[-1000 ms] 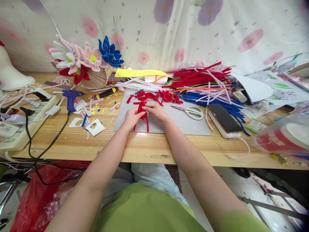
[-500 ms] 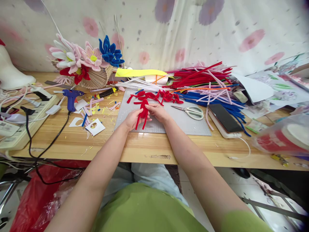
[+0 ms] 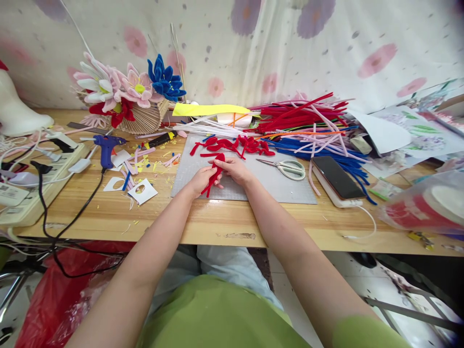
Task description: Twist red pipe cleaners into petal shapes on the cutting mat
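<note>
Between my hands is a red pipe cleaner petal (image 3: 219, 161), rounded at its upper end, with two loose tails pointing down and left. My left hand (image 3: 201, 181) is closed on its lower part. The fingers of my right hand (image 3: 234, 168) pinch it near the top from the right side. Both hands are just above the grey cutting mat (image 3: 279, 191). Behind them, several bent red pipe cleaner pieces (image 3: 250, 146) lie in a row on the mat. Scissors (image 3: 290, 169) with pale handles rest at the mat's right.
A blue glue gun (image 3: 106, 149) stands on the left beside a power strip (image 3: 39, 186) and cables. Bundles of pipe cleaners (image 3: 304, 116) lie at the back. A phone (image 3: 339, 176) and a bagged cup (image 3: 427, 205) are on the right; fuzzy flowers (image 3: 139, 87) stand back left.
The red petal has turned in my hands, its top tipping right and its tails swinging left and closer together. Both hands stay in nearly the same place.
</note>
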`<state>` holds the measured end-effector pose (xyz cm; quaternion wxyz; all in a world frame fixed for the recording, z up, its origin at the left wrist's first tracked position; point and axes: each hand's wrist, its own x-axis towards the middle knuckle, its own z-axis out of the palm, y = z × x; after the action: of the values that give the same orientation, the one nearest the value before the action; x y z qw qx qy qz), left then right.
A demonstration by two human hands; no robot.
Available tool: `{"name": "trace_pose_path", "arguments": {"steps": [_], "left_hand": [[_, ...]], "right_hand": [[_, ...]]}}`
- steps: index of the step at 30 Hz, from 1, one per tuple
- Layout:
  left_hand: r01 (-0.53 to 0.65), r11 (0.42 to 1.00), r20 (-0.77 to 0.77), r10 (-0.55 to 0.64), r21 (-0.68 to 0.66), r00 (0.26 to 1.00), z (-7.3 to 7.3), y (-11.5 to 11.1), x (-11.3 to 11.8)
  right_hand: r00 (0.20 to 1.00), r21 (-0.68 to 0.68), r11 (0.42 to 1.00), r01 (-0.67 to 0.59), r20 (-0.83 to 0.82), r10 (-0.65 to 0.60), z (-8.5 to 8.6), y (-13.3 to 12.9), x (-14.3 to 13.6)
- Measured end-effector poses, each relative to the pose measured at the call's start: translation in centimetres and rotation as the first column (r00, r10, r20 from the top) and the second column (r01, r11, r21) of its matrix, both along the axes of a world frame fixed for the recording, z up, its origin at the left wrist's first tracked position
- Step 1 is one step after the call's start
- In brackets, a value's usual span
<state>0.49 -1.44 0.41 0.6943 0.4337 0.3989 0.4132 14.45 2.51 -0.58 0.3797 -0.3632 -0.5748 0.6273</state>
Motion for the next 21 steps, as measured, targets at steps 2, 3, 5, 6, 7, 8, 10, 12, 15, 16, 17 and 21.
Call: {"name": "trace_pose_path", "arguments": {"steps": [2,3,5,6,7,8,10,12,15,16,17,21], "left_hand": [[0.022,0.998,0.061,-0.019,-0.058,0.998,0.2,-0.1,0.0],[0.02,0.996,0.085,-0.012,-0.085,0.996,0.3,-0.1,-0.1],[0.002,0.99,0.113,0.014,-0.139,0.993,0.4,-0.1,-0.1],[-0.01,0.986,0.123,0.031,-0.169,0.992,0.4,-0.1,-0.1],[-0.019,0.98,0.135,0.046,-0.198,0.99,0.3,0.0,-0.1],[-0.024,0.973,0.154,0.06,-0.228,0.986,0.3,0.1,-0.1],[-0.039,0.961,0.197,0.096,-0.275,0.976,0.2,0.2,0.0],[-0.065,0.956,0.216,0.131,-0.286,0.967,0.2,0.3,0.1],[-0.113,0.951,0.21,0.177,-0.286,0.961,0.4,0.2,0.3],[-0.122,0.946,0.21,0.19,-0.301,0.959,0.6,0.2,0.3],[-0.123,0.938,0.218,0.2,-0.324,0.955,0.7,0.1,0.3],[-0.03,0.911,0.307,0.169,-0.411,0.936,1.2,-0.1,0.2]], "right_hand": [[1.0,0.021,0.999,0.029,0.007,-0.029,0.3,-0.1,-0.1],[0.999,0.038,0.998,0.051,0.002,-0.051,0.4,-0.1,-0.1],[0.995,0.073,0.992,0.103,-0.021,-0.102,0.2,0.1,-0.2],[0.991,0.085,0.988,0.128,-0.038,-0.125,0.1,0.2,-0.2],[0.987,0.092,0.984,0.152,-0.059,-0.147,-0.1,0.4,-0.3],[0.983,0.1,0.98,0.175,-0.078,-0.167,-0.2,0.5,-0.4],[0.974,0.124,0.969,0.212,-0.105,-0.2,-0.4,0.5,-0.6],[0.971,0.155,0.961,0.228,-0.104,-0.214,-0.4,0.4,-0.7],[0.983,0.135,0.976,0.171,-0.087,-0.161,-0.2,0.3,-0.4],[0.987,0.105,0.985,0.138,-0.101,-0.127,-0.1,0.3,-0.3],[0.987,0.07,0.992,0.103,-0.127,-0.094,0.0,0.4,-0.1],[0.971,-0.035,0.999,0.007,-0.24,-0.015,0.0,0.9,0.7]]}}
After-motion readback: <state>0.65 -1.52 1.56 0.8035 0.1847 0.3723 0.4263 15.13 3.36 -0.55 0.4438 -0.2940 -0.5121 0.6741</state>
